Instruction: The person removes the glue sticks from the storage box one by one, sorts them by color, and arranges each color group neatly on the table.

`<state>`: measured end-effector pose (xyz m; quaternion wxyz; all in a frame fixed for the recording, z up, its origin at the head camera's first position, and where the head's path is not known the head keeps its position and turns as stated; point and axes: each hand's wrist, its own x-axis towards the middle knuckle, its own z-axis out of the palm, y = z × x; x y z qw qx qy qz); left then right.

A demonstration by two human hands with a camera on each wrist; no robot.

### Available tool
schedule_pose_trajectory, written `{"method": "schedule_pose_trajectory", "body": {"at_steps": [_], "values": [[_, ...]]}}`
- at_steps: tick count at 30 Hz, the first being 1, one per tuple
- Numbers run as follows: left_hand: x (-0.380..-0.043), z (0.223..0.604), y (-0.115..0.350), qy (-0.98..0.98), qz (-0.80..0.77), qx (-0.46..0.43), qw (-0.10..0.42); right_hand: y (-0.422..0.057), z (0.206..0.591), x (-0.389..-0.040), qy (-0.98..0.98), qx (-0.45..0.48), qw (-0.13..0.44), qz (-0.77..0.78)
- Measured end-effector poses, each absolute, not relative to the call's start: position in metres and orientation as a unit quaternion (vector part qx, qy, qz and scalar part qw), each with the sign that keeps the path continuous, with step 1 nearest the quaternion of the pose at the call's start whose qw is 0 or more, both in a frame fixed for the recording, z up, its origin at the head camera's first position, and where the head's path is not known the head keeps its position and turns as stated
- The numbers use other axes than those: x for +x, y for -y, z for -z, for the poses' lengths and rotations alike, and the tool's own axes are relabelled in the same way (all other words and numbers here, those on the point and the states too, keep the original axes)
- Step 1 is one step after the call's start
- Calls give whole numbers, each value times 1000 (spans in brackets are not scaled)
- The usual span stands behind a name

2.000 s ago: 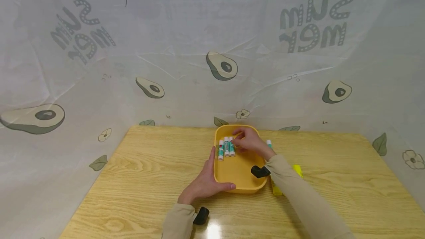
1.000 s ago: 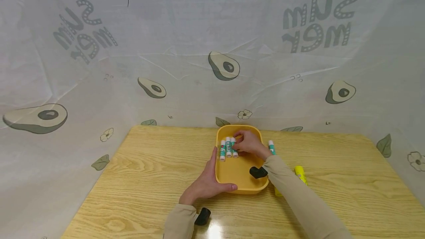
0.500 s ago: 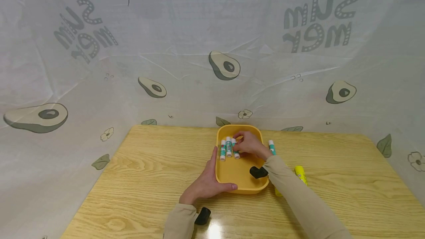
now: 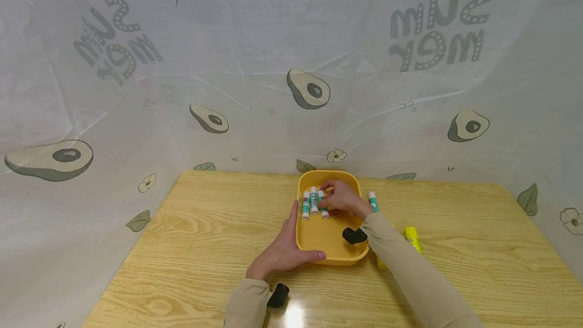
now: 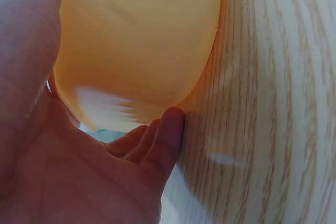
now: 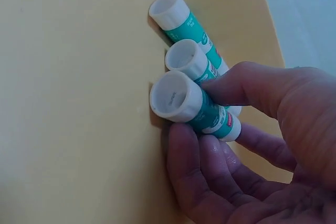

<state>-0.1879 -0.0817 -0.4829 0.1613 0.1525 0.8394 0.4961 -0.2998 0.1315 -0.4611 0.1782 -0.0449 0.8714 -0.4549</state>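
Sheeting printed with avocados is hung behind a wood-grain table, on which a yellow tray is set. The tray's near left corner is spanned in a wide hold by the left hand, with the thumb placed at the near wall. Inside, a glue stick with a teal label is held by the right hand in a narrow pinch between thumb and fingers, just beside two matching sticks laid along the left wall. Whether it is fully rested on the tray floor cannot be told. To the right, a yellow tube and a yellow object, partly hidden by a sleeve, are seen on the table, along with a smaller teal stick. The third place in a row is, by all appearances, being filled; straightening and a gentle release seem called for, the neighbours undisturbed, before the outlying teal stick is reached for.
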Motion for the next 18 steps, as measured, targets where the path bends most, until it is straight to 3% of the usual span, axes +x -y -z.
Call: {"method": "schedule_pose_trajectory", "body": {"at_steps": [18], "values": [[-189,483,83,-842,-492,162,155,-130,461,-299,-853,-40,158,495]]}}
